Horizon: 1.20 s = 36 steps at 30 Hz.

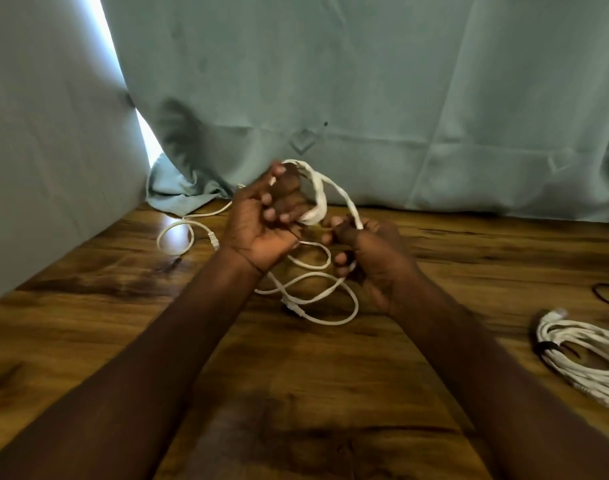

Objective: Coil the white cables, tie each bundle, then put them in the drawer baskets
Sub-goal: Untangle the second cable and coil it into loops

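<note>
Coiling a white cable over the table, both hands engaged

Left hand (265, 216): raised above the wooden table (123, 341), palm turned toward the camera, fingers curled in tight around a gathered coil (315, 199) of white cable. Several flat loops arch up and over the far side of the fist and come back down by the knuckles. Fingertips folded against the palm; grip is closed firm on the bundle.

Right hand (369, 258): lower and just right of the left. Thumb and forefinger pinch a single strand (351, 206) that runs up from this hand to the coil. The other fingers are curled inward; a bit of cable shows near them, but whether they press it I cannot tell.

Loose cable (317, 296): slack loops lie on the table beneath and between the two hands, one plug end visible among them. Another run (178, 237) trails away to the left, forming a loop with a connector at its end, near the foot of the pale green curtain (365, 81).

Finished bundle (583, 358): at the right edge of the table, well apart from the hands, a coiled white cable lies flat with a dark tie round one side. A thin dark band (607, 294) lies on the table just beyond it.

Containers: no drawer or basket in view.
</note>
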{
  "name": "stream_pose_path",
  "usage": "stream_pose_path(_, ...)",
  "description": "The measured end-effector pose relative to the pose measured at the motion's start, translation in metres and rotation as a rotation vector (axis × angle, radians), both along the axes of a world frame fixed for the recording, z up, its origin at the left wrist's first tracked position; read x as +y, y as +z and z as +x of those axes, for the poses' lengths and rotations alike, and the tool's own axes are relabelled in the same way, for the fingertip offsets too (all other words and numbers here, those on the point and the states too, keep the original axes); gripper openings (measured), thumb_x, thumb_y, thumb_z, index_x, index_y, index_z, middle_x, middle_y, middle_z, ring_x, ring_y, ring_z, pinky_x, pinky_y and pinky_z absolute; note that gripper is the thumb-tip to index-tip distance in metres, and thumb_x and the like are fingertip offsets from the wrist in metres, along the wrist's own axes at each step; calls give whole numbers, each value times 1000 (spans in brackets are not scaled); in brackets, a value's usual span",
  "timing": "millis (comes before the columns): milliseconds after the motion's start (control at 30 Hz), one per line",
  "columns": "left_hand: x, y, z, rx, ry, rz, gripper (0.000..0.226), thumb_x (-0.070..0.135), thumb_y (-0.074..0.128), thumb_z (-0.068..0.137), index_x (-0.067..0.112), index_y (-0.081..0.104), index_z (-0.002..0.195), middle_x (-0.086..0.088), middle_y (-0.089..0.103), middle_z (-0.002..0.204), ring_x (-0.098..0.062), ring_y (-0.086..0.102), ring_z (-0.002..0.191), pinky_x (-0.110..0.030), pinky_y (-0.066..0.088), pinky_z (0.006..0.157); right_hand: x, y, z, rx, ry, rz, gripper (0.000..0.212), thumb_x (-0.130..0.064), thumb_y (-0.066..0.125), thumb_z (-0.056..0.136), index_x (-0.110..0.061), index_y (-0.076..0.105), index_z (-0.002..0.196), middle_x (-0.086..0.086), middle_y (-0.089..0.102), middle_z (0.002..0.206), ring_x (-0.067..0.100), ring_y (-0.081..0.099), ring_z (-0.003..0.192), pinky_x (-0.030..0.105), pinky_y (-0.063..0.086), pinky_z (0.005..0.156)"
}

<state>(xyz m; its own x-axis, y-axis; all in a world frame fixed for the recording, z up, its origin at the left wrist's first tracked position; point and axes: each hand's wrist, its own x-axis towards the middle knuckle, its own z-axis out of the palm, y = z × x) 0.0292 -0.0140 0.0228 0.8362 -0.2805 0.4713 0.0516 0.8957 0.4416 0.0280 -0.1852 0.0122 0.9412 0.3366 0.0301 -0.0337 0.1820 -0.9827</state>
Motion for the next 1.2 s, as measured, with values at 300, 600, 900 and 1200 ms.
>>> stream_pose_path(300, 47, 15, 1, 158, 440, -439, 32, -3, 41, 85, -14, 71, 80, -23, 74, 81, -37, 76, 69, -39, 62, 53, 24, -11, -31, -39, 357, -242, 31, -29, 44, 112, -8, 67, 116, 2, 52, 65, 9, 50, 46, 32, 53, 60)
stream_pose_path(600, 5, -6, 8, -52, 884, 863, 37, 38, 27, 112, 14, 47, 93, -23, 77, 88, -35, 76, 81, -36, 58, 72, 21, -8, -35, -100, 506, -492, 32, -34, 47, 111, -11, 67, 123, 1, 49, 68, 5, 33, 41, 19, 29, 37)
stream_pose_path(900, 15, -32, 8, -236, 1029, 1370, 43, 34, 46, 108, 5, 55, 77, 8, 51, 57, -5, 46, 51, -27, 36, 52, -16, 13, -5, 11, 544, -201, 33, -27, 68, 90, -8, 73, 116, -1, 46, 69, -1, 26, 37, 14, 20, 36)
stream_pose_path(1200, 9, -14, -4, 83, 223, 893, 45, 39, 35, 104, 8, 52, 77, 4, 24, 45, -11, 4, 40, -18, 11, 32, -39, 20, 25, -78, 99, 298, 20, -2, 53, 101, -10, 66, 114, 1, 68, 87, 0, 32, 40, 12, 23, 33)
